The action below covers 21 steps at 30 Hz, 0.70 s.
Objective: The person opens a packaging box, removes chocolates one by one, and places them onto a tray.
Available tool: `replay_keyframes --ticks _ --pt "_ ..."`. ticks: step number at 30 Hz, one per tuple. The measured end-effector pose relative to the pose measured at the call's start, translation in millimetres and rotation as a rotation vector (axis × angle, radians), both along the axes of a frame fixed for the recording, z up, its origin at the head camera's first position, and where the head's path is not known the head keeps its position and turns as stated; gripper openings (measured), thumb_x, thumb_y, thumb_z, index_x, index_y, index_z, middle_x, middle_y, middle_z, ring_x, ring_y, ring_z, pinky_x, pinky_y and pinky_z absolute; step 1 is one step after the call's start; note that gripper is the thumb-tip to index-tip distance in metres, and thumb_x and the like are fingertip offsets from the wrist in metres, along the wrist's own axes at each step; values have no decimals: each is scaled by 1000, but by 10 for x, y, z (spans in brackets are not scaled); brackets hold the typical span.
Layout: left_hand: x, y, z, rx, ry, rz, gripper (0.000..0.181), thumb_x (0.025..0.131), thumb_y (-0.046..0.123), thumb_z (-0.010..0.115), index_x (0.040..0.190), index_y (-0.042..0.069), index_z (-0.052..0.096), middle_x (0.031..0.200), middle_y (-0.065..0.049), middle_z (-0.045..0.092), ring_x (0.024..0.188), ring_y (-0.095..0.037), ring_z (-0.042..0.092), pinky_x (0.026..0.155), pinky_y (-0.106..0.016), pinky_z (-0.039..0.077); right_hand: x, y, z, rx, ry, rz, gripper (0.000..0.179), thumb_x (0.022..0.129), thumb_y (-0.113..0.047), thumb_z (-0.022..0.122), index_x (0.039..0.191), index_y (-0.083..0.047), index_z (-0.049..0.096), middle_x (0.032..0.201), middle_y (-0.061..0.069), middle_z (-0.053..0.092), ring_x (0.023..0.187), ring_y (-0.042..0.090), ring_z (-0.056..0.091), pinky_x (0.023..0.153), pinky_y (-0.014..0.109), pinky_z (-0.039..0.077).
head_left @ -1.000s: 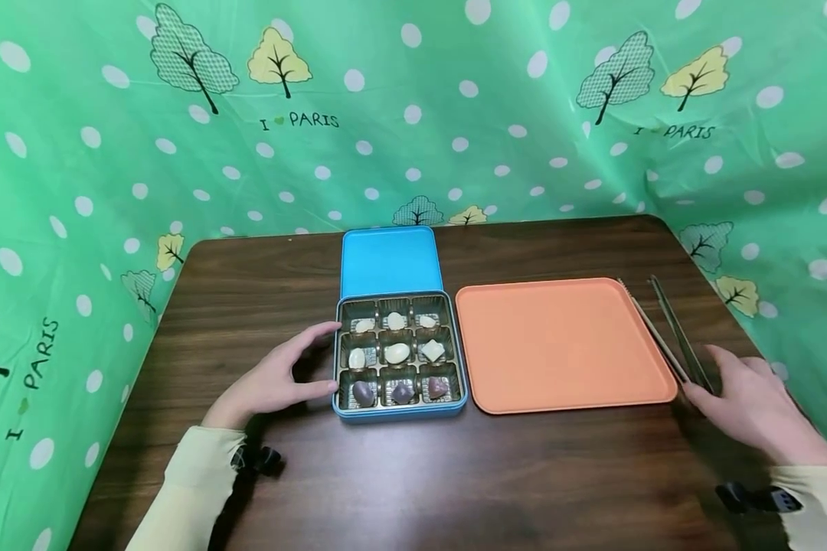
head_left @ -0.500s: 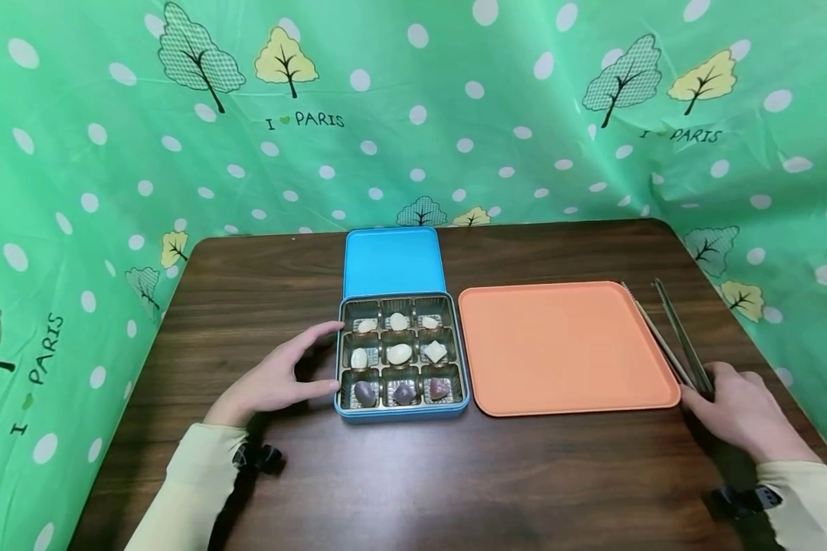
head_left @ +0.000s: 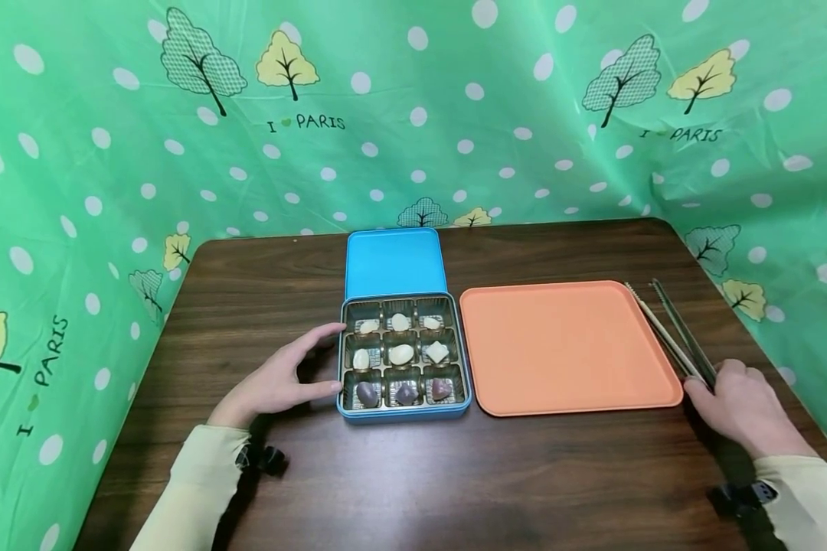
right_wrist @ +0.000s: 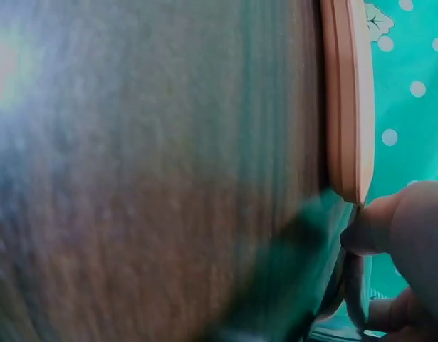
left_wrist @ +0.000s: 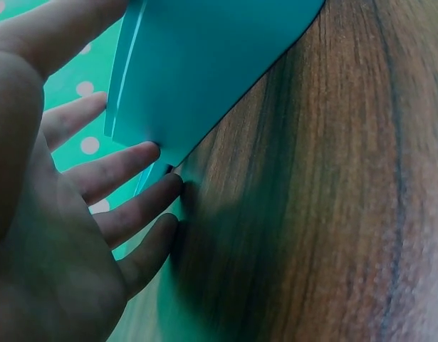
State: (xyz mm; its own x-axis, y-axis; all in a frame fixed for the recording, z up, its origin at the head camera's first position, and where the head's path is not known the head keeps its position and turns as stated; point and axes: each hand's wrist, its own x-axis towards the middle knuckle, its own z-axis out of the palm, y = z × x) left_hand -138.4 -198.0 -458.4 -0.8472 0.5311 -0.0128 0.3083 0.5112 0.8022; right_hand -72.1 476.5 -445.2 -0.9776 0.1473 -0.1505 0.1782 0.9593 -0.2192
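Note:
A blue square tin [head_left: 403,415] holds a gold-brown divided insert with several stones, one in each compartment. White stones [head_left: 401,354] fill the back and middle rows; purple stones [head_left: 406,394] lie in the front row. My left hand [head_left: 282,383] rests against the tin's left side, thumb and index finger spread along the rim. In the left wrist view its fingertips [left_wrist: 151,152] touch the blue wall. At the right, my right hand [head_left: 747,405] grips the near end of long metal tongs [head_left: 682,329], whose two arms point away, slightly apart. Their joined end is hidden by the hand.
The tin's blue lid part [head_left: 395,262] lies flat behind it. An orange tray [head_left: 568,348] sits between the tin and the tongs, its right edge close to them. A green polka-dot cloth [head_left: 413,145] hangs around the brown wooden table [head_left: 489,474].
My right hand has moved slightly left and closed around the tongs, and their arms have drawn nearer each other. The left hand stays at the tin. The head view has shifted a little.

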Motion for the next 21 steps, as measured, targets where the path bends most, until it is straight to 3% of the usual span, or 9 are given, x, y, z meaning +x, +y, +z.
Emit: replay_keyframes --ticks 9,13,17,21 --pt "-10 -7 -10 -10 4 2 86 90 43 84 162 32 37 161 1 44 148 -27 42 118 -59 34 32 35 14 -25 -11 -110 61 103 -30 50 118 27 32 88 43 52 78 55 59 66 59 50" --pt "-11 -14 -21 -8 2 0 86 91 43 84 162 33 37 162 2 44 148 -27 42 118 -60 34 45 31 24 -37 -25 -179 70 103 -35 49 127 28 30 98 47 50 84 58 56 69 61 49" --pt "-6 -22 -37 -2 7 -1 86 90 42 84 162 33 37 161 1 44 147 -28 43 117 -60 34 48 37 69 -16 -55 -233 85 105 -50 45 138 26 27 114 50 45 96 65 52 72 66 46" --pt "-3 -26 -42 3 14 -2 86 90 42 84 162 33 37 161 1 45 147 -27 43 117 -59 34 49 41 97 27 -77 -251 96 105 -66 38 143 21 27 118 50 43 101 68 49 74 67 45"
